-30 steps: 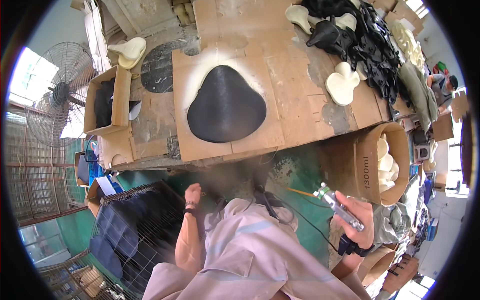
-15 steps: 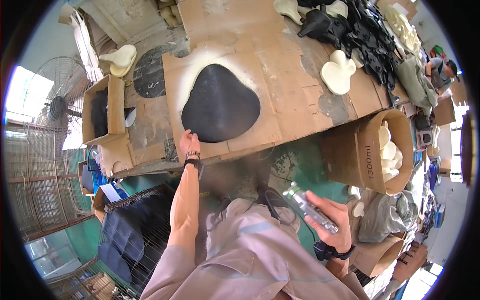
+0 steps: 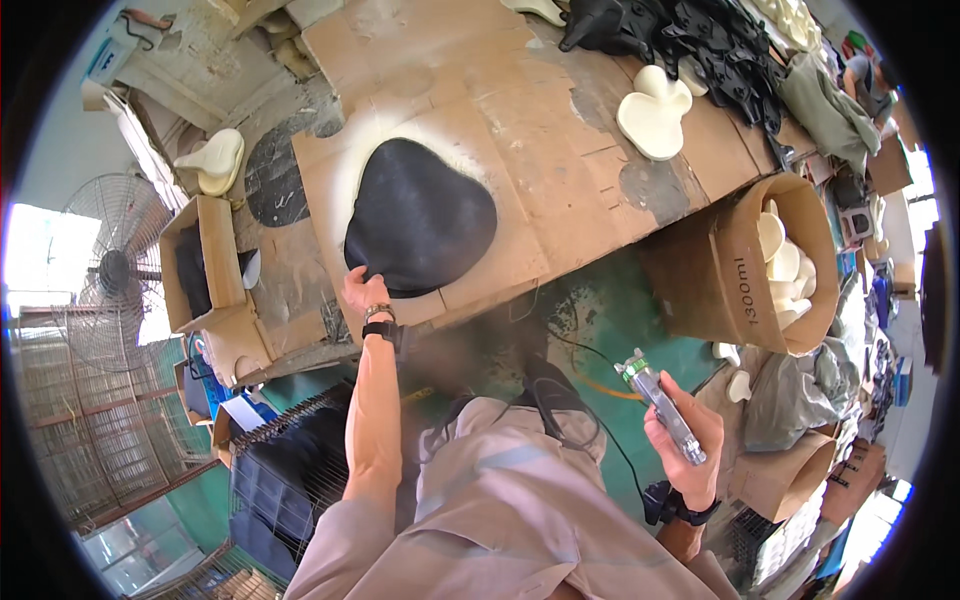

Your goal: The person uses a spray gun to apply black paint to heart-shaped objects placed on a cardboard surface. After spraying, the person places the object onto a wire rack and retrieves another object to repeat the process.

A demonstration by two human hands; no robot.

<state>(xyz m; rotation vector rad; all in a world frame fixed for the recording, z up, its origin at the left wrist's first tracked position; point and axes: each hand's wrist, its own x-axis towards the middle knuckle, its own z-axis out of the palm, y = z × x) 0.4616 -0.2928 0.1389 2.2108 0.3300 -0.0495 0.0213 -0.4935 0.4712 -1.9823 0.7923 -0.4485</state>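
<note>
A black saddle-shaped cover sheet (image 3: 425, 215) lies on the cardboard-topped table, with a pale sprayed halo on the cardboard around its far edge. My left hand (image 3: 365, 291) pinches the sheet's near left edge, which is puckered beside the fingers. At the right, away from the table, my right hand (image 3: 690, 430) is wrapped round a silver spray gun (image 3: 668, 410) with a green ring near its nozzle. A thin hose trails below that hand. The gun's trigger cannot be made out.
Cream foam saddle pads (image 3: 655, 112) and a heap of black saddle shells (image 3: 675, 50) lie at the far right of the table. A carton of foam pads (image 3: 705, 280) stands right of the table edge. An open box (image 3: 215, 265) and a fan (image 3: 115, 270) are at the left.
My left hand has taken hold of the sheet's near left edge, and the sheet has puckered there. My right hand has moved slightly right with the spray gun. The view has shifted.
</note>
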